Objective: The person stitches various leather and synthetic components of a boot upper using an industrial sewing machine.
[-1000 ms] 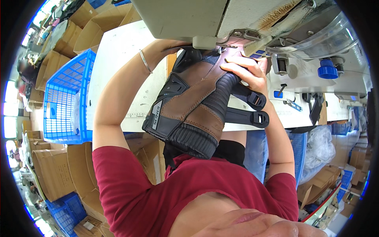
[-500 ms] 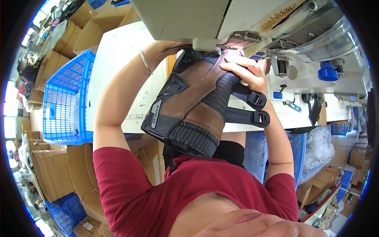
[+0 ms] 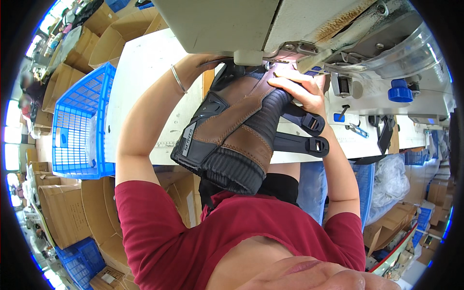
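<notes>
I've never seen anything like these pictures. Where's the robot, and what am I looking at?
There's no robot: these are a person's own bare hands. The view comes from a wide fisheye camera worn on the head, looking down, so straight edges bend. The left hand, partly hidden, is at the far end of a brown-and-black boot with buckled straps; the right hand lays its fingers on it, close under a pale grey machine, probably for sewing. On the white table, to the right, lies a slim blue-and-metal tool.
</notes>
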